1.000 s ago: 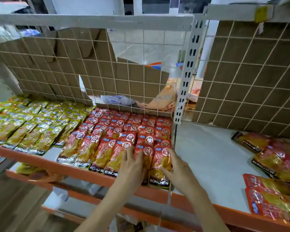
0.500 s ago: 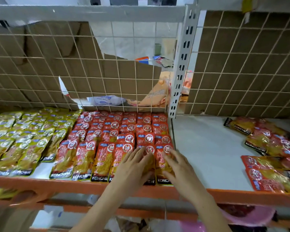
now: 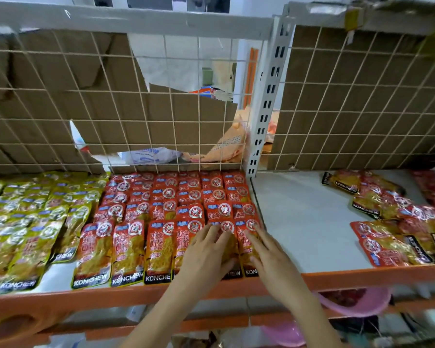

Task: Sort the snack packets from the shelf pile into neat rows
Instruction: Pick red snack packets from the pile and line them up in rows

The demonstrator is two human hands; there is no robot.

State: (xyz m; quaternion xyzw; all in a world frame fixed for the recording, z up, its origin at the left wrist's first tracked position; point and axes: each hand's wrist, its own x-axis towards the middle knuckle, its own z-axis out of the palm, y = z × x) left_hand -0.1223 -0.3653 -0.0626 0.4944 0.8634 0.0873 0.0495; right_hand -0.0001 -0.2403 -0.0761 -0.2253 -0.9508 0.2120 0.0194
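Bright even light, glossy glare, blurred and warped edges.

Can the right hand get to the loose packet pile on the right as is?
Probably yes. The right hand lies flat on the red rows, holding nothing, and only bare white shelf lies between it and the pile.

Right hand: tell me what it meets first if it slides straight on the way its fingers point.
The right hand points up-left over the front red packet. It would likely meet the next red packet behind, overlapping that one; depth is hard to judge.
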